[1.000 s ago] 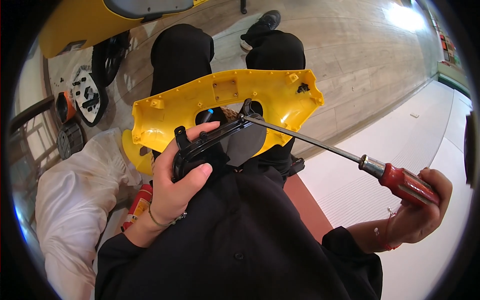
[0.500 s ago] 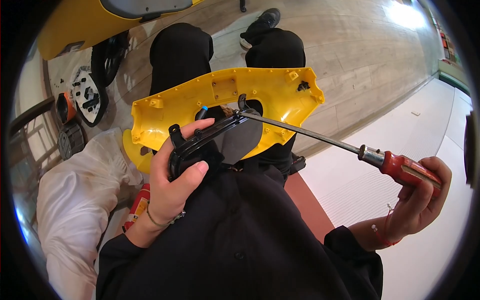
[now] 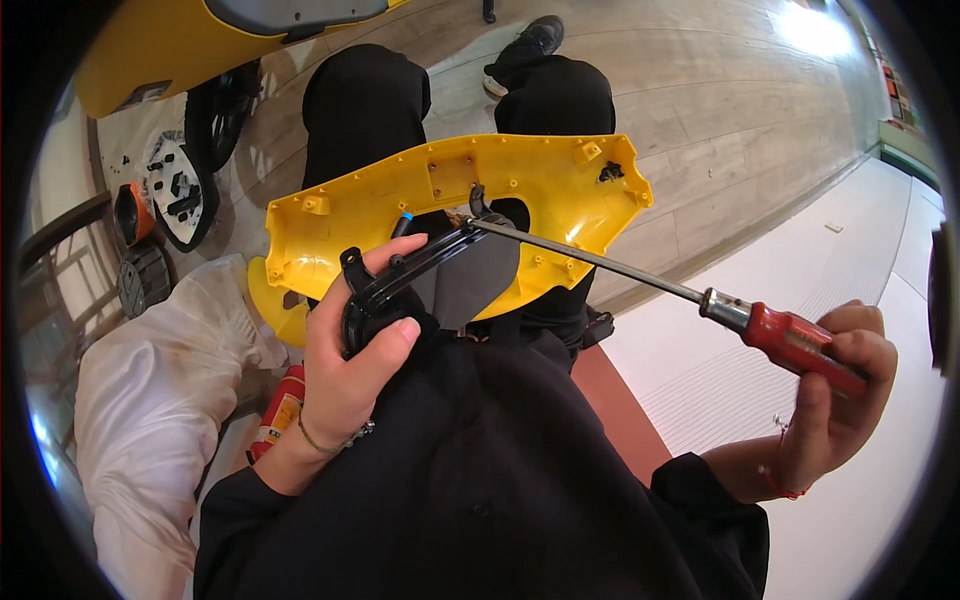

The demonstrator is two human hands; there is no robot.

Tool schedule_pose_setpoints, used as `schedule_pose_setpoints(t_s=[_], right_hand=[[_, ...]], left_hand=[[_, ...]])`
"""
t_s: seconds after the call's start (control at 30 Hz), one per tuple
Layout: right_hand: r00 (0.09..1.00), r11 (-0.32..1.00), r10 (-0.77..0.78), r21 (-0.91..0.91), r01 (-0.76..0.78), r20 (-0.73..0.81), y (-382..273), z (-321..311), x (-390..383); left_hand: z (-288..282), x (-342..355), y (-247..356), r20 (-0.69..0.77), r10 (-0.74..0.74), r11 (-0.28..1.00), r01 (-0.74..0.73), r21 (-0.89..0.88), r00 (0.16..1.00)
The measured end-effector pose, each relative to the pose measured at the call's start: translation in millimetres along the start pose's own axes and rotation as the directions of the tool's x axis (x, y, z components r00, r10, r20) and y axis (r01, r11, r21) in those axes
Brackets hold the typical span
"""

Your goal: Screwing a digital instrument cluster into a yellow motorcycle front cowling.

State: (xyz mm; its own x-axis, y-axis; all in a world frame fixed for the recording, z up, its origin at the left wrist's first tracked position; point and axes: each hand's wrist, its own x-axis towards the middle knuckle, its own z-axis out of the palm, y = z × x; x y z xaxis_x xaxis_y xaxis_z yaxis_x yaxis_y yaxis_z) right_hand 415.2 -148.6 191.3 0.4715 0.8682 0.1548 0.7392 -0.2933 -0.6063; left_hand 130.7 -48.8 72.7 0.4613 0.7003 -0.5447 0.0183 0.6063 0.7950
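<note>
Wood-look planks cover the floor (image 3: 680,130), with a white ridged board (image 3: 740,390) at the right and a big yellow body panel (image 3: 150,50) at the upper left; along the left side sit a white bag (image 3: 165,390), a red fire extinguisher (image 3: 280,410) just beside it, an orange-sided part (image 3: 140,212) and a black-rimmed tray (image 3: 183,195) bearing small dark pieces. Across the seated person's thighs, below the knees in view, lies a yellow plastic cover (image 3: 390,185), hollow side up, with a rounded opening near its middle; a black tube with a blue tip (image 3: 405,222) shows at that opening. Over the cover's near edge the left hand (image 3: 345,345) grips a long black plastic part (image 3: 425,265) – thumb on the near side, a finger along the far side; the part slants up toward the right, a curved bracket at its far end. From the right, the right hand (image 3: 845,390) has its fingers curled around the red handle of a screwdriver (image 3: 727,312); its long metal shaft reaches down-left across the cover to the far end of the black part – whether the tip sits in a screw is too small to tell.
</note>
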Motion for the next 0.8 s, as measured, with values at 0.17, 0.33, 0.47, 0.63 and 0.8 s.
schedule_pose_setpoints(t_s=[0.17,0.33,0.47,0.63,0.8], right_hand=[[0.992,0.996,0.057,0.077,-0.049,-0.110,-6.3,14.9,-0.6],[0.984,0.984,0.178,-0.016,-0.178,0.015,7.4,-7.6,-0.7],[0.990,0.992,-0.105,0.084,0.098,0.089,13.5,-2.9,4.9],[0.998,0.978,0.057,0.200,-0.062,0.031,4.9,8.5,7.1],[0.977,0.980,0.184,0.059,-0.191,0.107,11.7,-2.3,7.5]], left_hand=[[-0.1,-0.3,0.9,-0.003,-0.036,0.997,0.035,-0.073,0.999],[0.5,-0.8,2.3,0.001,-0.012,0.997,0.012,-0.072,1.000],[2.3,1.3,3.5,-0.028,-0.009,0.996,0.007,-0.091,1.000],[0.8,-0.7,2.1,0.013,-0.035,0.999,0.036,-0.041,0.999],[1.5,3.3,-0.1,0.015,0.004,0.998,-0.003,-0.061,1.000]])
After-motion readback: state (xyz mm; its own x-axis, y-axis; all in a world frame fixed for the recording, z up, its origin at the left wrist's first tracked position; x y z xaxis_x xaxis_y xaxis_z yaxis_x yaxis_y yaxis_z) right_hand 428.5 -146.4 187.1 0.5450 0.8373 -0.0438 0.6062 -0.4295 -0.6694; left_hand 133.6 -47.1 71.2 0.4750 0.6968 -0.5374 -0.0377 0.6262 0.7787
